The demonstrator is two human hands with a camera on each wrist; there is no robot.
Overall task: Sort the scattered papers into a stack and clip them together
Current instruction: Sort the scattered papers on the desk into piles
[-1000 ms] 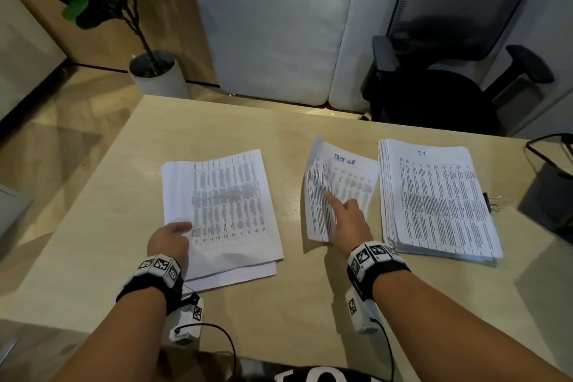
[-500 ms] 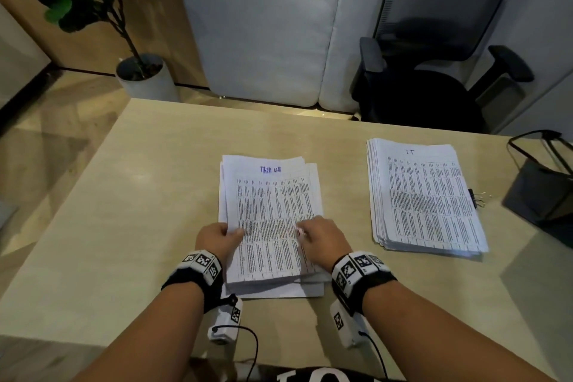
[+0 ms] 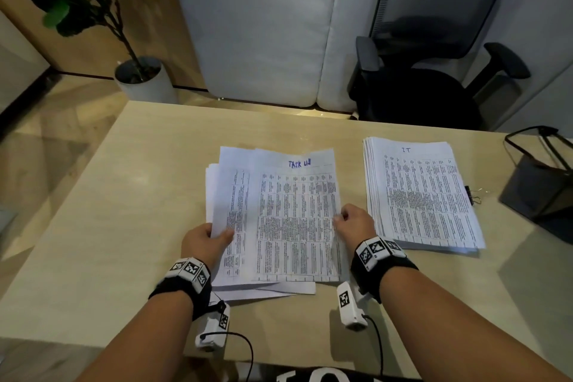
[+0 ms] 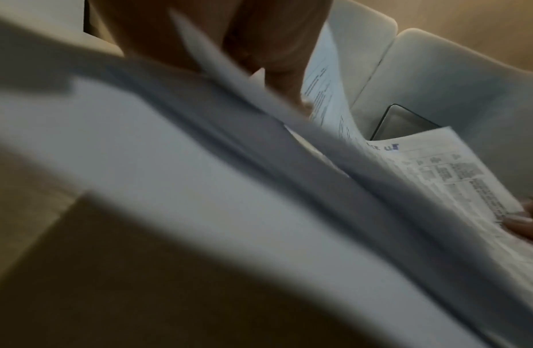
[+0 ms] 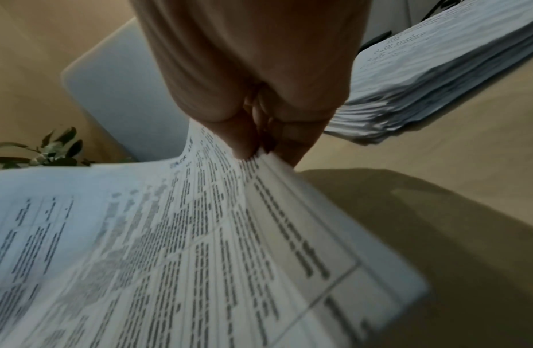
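Note:
A loose pile of printed papers (image 3: 288, 214) with "TASK" handwritten in blue on top lies at the table's middle, its sheets fanned unevenly. My left hand (image 3: 214, 236) grips the pile's left edge, thumb on top. My right hand (image 3: 347, 220) pinches the right edge of the upper sheets (image 5: 217, 235) between thumb and fingers (image 5: 259, 141), lifting them a little. A second, neater stack (image 3: 418, 192) marked "IT" lies to the right. A black binder clip (image 3: 469, 194) rests against that stack's right side.
The wooden table (image 3: 124, 195) has a dark bag (image 3: 542, 183) at its right edge. Beyond the far edge stand a black office chair (image 3: 418, 93), a white cushion panel (image 3: 263, 25) and a potted plant (image 3: 136, 77).
The right hand carried the "TASK" sheet onto the left pile, and the pile slid to the middle. Both hands went from pressing on it to gripping its side edges.

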